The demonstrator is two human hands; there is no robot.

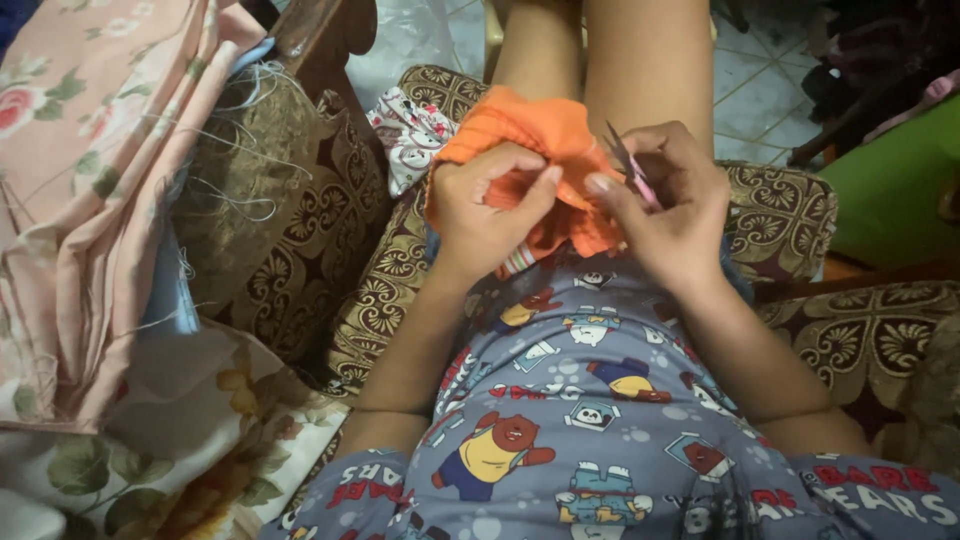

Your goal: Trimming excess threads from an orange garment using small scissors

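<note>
An orange cloth (520, 130) lies bunched on my lap. My left hand (485, 205) grips a fold of it, thumb and fingers pinched on the fabric. My right hand (665, 200) holds small pink-handled scissors (630, 170), blades pointing up, right beside the cloth's edge. Both hands nearly touch over the cloth. A striped bit of fabric (520, 260) shows beneath the orange cloth.
I sit in a brown patterned armchair (330, 240). Pink floral fabric (80, 150) with loose threads hangs over the left armrest, and a floral sheet (180, 440) lies below it. A white printed cloth (410, 130) sits beside my knee. A green object (890, 190) stands at right on tiled floor.
</note>
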